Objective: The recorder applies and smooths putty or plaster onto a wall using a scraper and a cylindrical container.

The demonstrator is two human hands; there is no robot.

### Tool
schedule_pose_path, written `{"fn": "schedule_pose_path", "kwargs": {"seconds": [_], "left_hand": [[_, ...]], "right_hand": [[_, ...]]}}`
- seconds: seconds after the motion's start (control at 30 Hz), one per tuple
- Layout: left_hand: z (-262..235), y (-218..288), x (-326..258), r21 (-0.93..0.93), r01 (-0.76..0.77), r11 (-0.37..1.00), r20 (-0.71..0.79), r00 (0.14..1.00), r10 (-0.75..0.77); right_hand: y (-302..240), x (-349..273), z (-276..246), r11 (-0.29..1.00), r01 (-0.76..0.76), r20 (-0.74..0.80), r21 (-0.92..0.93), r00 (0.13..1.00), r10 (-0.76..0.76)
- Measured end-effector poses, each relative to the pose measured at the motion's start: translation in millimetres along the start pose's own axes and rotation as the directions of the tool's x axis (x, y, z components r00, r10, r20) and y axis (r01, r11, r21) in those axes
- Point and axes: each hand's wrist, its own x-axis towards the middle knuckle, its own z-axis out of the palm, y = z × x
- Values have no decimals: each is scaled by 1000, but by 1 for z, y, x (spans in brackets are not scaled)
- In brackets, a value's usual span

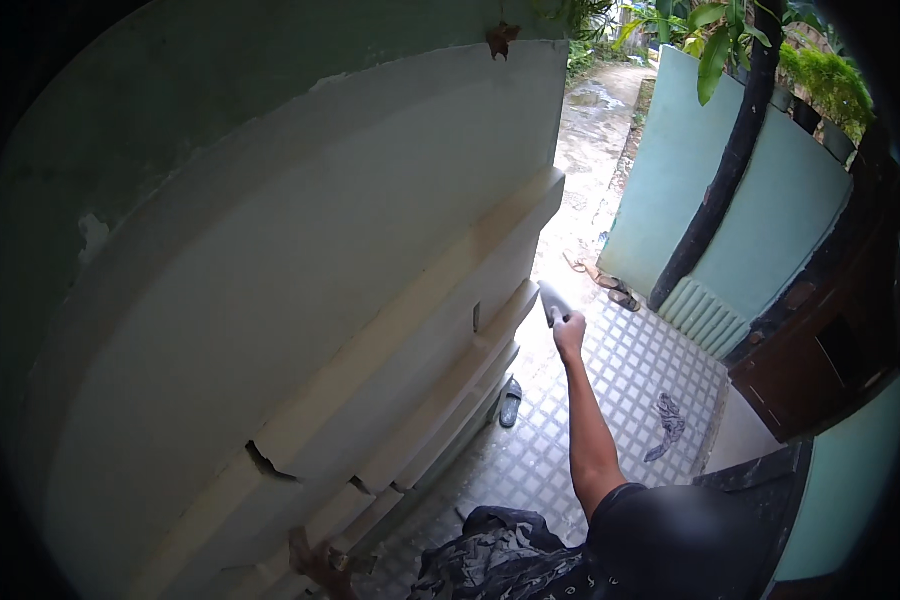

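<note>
Stretched far forward, my right hand is closed around a putty knife with a flat grey blade. The blade is by the outer end of the wall's lower ledge; whether it touches cannot be told. At the lower left, my left hand is close to the stepped ledges. Its fingers are dim and blurred, and a small light-brown piece shows beside it; whether the hand grips it is unclear. The pale wall has a chipped gap in its upper ledge.
A dark slipper lies at the wall's foot on the checked tile floor. Further right are a crumpled cloth and several sandals. A leaning trunk stands before a green wall; a brown cabinet is at right.
</note>
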Motion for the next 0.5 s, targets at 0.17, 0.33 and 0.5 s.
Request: {"fn": "schedule_pose_path", "kwargs": {"seconds": [0.17, 0.33, 0.5], "left_hand": [[8, 0, 2, -66, 24, 998, 45, 999, -21], [-8, 14, 4, -35, 94, 995, 85, 992, -91], [-15, 16, 0, -67, 193, 979, 164, 970, -180]], "right_hand": [[30, -14, 1, 915, 136, 58, -380, 991, -123], [-53, -83, -19, 962, 246, -303, 121, 932, -201], [-64, -167, -27, 604, 741, 136, 293, 593, -794]]}}
